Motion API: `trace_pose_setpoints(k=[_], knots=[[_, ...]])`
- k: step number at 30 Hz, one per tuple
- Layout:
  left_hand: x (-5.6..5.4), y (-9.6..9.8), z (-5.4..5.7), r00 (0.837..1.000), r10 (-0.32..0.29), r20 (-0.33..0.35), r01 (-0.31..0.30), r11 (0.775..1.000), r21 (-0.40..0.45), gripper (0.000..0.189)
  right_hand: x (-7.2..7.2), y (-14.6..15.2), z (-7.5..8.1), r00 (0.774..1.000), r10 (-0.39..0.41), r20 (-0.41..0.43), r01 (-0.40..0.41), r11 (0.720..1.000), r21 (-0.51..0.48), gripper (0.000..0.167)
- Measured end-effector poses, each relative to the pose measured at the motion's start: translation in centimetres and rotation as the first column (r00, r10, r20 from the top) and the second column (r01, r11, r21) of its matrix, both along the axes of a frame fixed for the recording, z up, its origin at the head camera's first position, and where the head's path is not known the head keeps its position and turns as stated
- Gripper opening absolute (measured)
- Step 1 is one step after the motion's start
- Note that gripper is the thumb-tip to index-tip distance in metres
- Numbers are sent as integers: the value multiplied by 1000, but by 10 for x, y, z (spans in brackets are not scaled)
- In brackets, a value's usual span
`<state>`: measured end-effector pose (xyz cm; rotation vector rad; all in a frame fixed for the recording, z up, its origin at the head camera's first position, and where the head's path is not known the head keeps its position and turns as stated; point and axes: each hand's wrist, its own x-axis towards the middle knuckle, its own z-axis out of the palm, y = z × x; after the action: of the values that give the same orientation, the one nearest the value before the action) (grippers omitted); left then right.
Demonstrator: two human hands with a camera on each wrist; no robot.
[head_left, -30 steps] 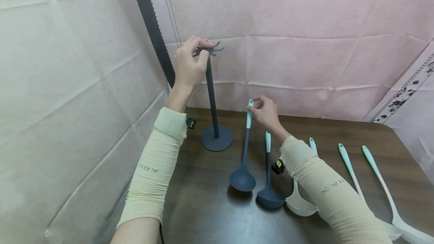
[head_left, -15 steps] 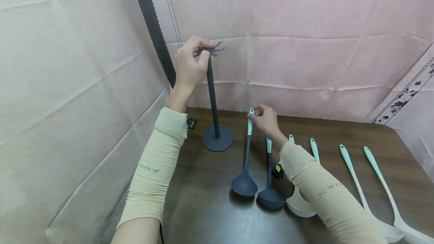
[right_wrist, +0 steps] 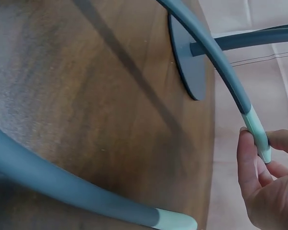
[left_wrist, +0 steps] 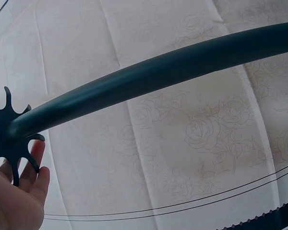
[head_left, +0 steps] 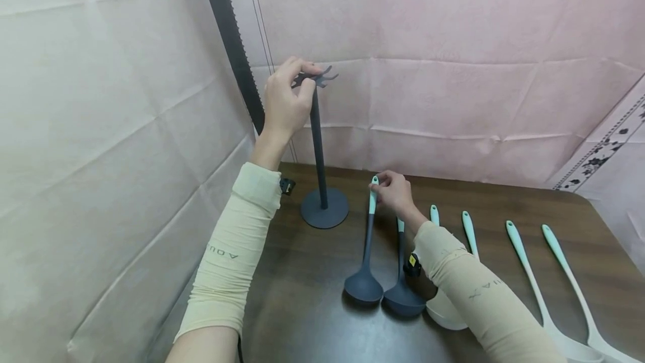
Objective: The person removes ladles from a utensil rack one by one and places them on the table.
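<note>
At the top of a dark grey utensil stand (head_left: 318, 150), my left hand (head_left: 286, 99) grips the ring of curved hooks (left_wrist: 2, 129) between thumb and fingers. The stand's round base (head_left: 325, 215) rests on the table. My right hand (head_left: 395, 192) pinches the mint handle end of a dark blue-grey ladle (head_left: 364, 286). That handle end (right_wrist: 257, 132) is raised above the wood, and the bowl is low, close over the table, with a shadow beneath. Just right of it lies a second dark ladle (head_left: 405, 299), its handle partly behind my right hand.
Several pale utensils with mint handles lie to the right, among them a white-bowled one (head_left: 445, 310) partly under my right sleeve (head_left: 478, 284). Two long handles (head_left: 524, 259) reach toward the front right. Cloth-covered walls (head_left: 453, 99) stand behind and left of the brown table (head_left: 297, 296).
My right hand has come down and slightly toward me, lowering the ladle's handle; its bowl now sits lower and nearer the second ladle. My left hand keeps its grip on the stand's top.
</note>
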<state>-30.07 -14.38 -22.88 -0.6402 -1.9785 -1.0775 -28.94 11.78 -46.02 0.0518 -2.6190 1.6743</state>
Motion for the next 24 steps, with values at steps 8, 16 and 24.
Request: trace_pose_setpoints(k=[8, 16, 24], knots=[[1, 1, 1, 1000, 0, 4, 0, 1000, 4, 32, 1, -3, -11, 1000, 12, 18, -11, 999, -45, 35], [1, 3, 2, 1000, 3, -8, -3, 1000, -1, 34, -1, -5, -17, 999, 30, 34, -28, 998, -54, 38], [2, 3, 1, 1000, 13, -5, -13, 1000, 3, 34, -2, -6, -22, 998, 19, 63, -16, 999, -47, 40]])
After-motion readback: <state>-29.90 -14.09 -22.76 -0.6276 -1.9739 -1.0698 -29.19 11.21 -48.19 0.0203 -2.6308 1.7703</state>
